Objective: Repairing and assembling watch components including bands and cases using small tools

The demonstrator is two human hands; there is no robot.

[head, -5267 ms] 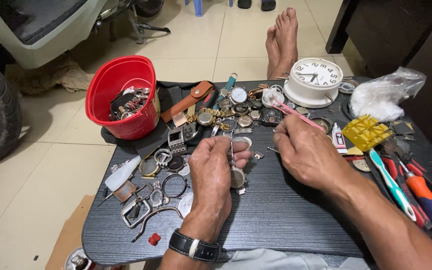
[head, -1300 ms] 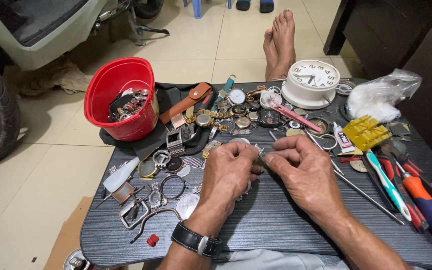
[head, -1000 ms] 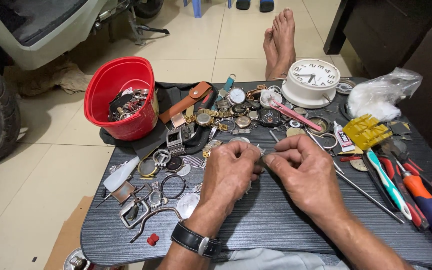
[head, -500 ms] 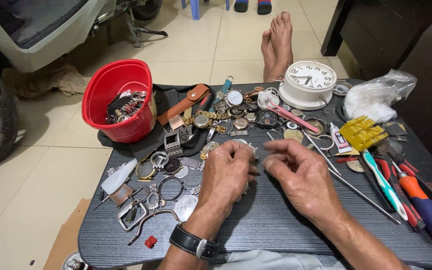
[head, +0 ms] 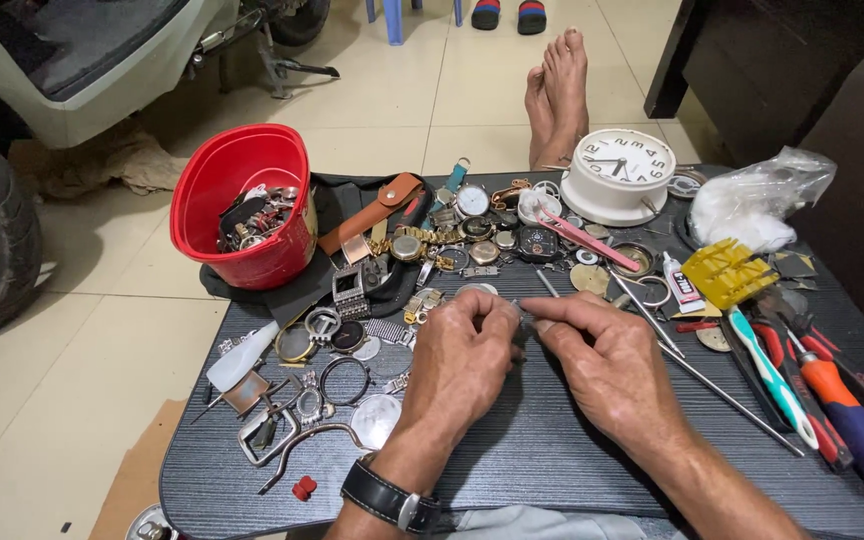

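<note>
**Both hands pinch a small watch part over dark counter**

Left hand [head: 462, 360], black wristwatch [head: 392, 497] on the wrist, and right hand [head: 607, 360] meet fingertip to fingertip above the counter [head: 552, 470]. Both are closed on a small metal part [head: 524, 318]; mostly hidden by fingers, kind unclear. Left of the hands: loose watch rings and cases [head: 337, 370], a small white bottle [head: 240, 357]. Right: screwdrivers [head: 852, 420], cut off at the frame edge. Farther back: red bucket [head: 247, 205] of parts, white clock [head: 619, 175], plastic bag [head: 752, 200], bare feet [head: 557, 90] on the floor.
</note>
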